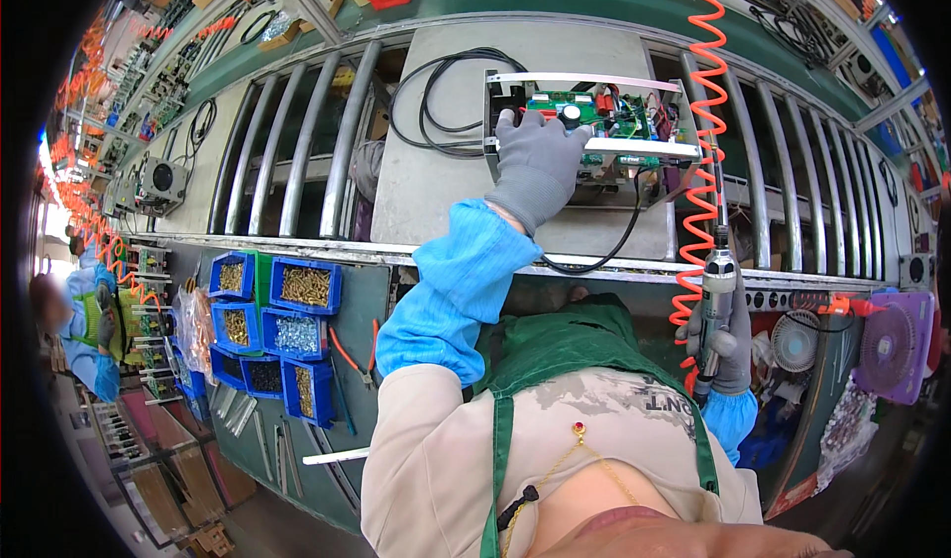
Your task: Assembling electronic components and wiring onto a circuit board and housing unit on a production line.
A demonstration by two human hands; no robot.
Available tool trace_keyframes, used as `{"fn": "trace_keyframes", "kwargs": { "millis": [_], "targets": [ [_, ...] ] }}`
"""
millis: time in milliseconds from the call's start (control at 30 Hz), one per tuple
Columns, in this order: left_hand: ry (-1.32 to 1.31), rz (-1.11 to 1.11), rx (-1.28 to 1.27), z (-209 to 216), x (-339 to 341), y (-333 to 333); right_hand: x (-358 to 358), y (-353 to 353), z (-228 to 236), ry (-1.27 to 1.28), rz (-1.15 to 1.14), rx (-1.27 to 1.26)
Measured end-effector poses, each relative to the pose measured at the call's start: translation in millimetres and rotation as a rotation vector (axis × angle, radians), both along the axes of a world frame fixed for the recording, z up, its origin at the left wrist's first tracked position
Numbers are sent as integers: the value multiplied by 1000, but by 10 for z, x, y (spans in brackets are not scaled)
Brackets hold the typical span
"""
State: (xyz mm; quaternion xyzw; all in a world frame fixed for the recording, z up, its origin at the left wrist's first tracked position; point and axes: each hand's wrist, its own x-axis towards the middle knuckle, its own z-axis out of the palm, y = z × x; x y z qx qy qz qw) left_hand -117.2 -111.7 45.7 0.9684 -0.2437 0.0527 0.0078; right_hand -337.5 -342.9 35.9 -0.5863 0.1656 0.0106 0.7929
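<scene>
An open metal chassis point(644, 148) with green circuit boards point(560, 102) and wiring inside stands on a grey plate across the roller line. My left hand point(540, 162), in a grey glove and blue sleeve cover, reaches over its near rail at the left end and grips it; the fingertips are partly hidden among the parts. Lower right, close to my body, my right hand point(731, 345) is wrapped round a screwdriver with a silver and black body, an air-powered one by its look point(719, 273). Its long thin shaft points away from me, beside the chassis's right end.
A coiled orange hose point(693, 231) hangs just left of the screwdriver. Blue bins point(305, 287) of screws and small fasteners sit at left, near red-handled pliers point(347, 352). A black cable point(421, 112) loops behind the chassis. Rollers point(347, 142) flank the plate. A purple fan point(892, 348) stands right.
</scene>
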Motion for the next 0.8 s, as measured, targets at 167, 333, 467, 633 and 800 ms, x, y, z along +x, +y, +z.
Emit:
{"fn": "trace_keyframes", "kwargs": {
  "millis": [167,333,467,633,800],
  "targets": [
    [63,-53,44,61,54,6,-18,31,14,-5,0,20],
    [2,-19,52,26,7,10,-8,65,21,-26,5,-34],
    [-68,-51,37,-50,9,76,0,67,22,37,-46,9],
    [-56,-86,-25,-132,60,116,-13,48,49,66,57,27],
    [-56,-90,-23,-158,79,118,34,144,25,212,309,15]
  ]
}}
